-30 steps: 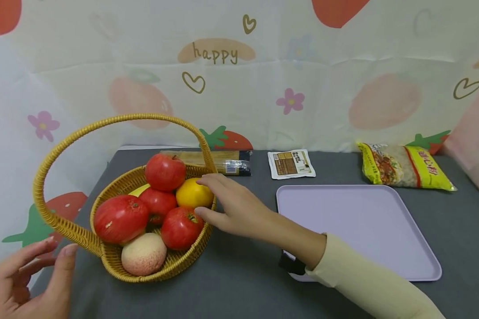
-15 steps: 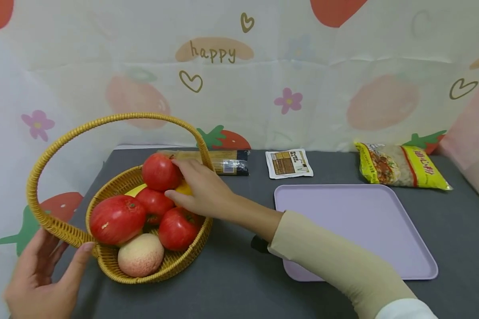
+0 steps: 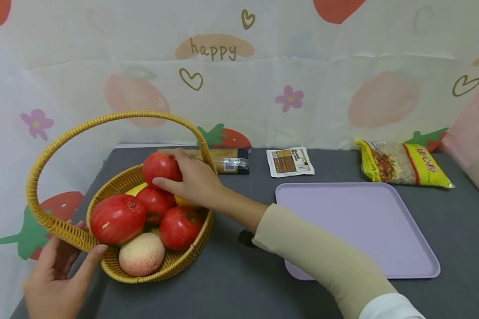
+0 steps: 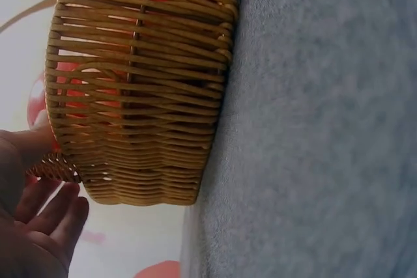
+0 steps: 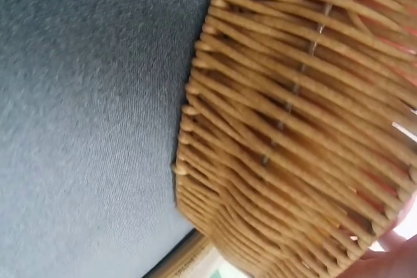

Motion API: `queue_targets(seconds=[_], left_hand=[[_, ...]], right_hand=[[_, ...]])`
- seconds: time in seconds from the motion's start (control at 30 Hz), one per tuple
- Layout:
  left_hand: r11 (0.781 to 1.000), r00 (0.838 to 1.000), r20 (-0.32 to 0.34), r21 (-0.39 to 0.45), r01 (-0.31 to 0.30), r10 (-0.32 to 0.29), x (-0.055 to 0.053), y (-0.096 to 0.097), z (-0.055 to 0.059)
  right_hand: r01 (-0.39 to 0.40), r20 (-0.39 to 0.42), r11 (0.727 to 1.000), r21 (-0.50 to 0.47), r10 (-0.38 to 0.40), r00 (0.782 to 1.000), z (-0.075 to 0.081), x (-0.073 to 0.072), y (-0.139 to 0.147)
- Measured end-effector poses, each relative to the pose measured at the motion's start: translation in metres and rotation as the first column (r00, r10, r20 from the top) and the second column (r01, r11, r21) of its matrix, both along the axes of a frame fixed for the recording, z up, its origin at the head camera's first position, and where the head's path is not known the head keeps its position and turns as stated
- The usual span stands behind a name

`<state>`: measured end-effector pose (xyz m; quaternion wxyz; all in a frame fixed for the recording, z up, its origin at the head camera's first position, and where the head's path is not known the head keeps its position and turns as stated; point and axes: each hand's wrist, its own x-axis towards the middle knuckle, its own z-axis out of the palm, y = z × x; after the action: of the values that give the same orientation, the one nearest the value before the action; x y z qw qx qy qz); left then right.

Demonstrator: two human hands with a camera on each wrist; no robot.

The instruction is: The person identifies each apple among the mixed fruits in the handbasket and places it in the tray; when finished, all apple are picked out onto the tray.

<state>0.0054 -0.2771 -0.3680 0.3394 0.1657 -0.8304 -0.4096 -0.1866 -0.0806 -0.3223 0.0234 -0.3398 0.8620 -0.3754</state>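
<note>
Basket (image 3: 195, 250) of fruit on table (image 3: 239, 283), 8 o'clock in the head view; top apple (image 3: 159, 170) at its 12 o'clock. Right hand (image 3: 197, 179) clamped on that apple, thumb and fingers curled round from 3 o'clock. Left hand (image 3: 60, 274) grips the basket's rim and handle foot at 8 o'clock. Risks, best guess: smooth round skin could slip out of a shallow grip; a sideways pull could set the lower apple (image 3: 155, 205) rolling; a steep lift could knock the handle (image 3: 135, 114). Wicker weave, gappy sides, arched handle; glossy red apples, matte speckled peach (image 3: 142, 254); flat smooth lilac tray (image 3: 355, 230), 4 o'clock.
</note>
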Motion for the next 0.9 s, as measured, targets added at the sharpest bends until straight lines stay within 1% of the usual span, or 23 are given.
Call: queue_targets(seconds=[0.2,0.43,0.73,0.9], left_hand=[[1.000,1.000,0.014,0.022,0.013,-0.014,-0.0023,0.0009,-0.0032],[0.999,1.000,0.028,0.051,0.004,-0.005,-0.0048,0.0009,-0.0052],[0.998,1.000,0.031,0.069,0.003,-0.005,-0.0044,0.0009,-0.0051],[0.998,1.000,0.028,0.070,0.001,-0.003,-0.0036,0.0006,-0.0055]], right_hand=[[0.015,-0.007,1.000,-0.019,-0.015,1.000,-0.0042,-0.0015,-0.0054],[0.040,-0.010,0.998,-0.049,-0.040,0.999,-0.0083,-0.0015,-0.0070],[0.027,-0.048,0.996,-0.079,-0.030,0.998,-0.0069,-0.0023,-0.0048],[0.014,-0.084,0.996,-0.085,-0.021,0.996,-0.0065,-0.0018,-0.0019]])
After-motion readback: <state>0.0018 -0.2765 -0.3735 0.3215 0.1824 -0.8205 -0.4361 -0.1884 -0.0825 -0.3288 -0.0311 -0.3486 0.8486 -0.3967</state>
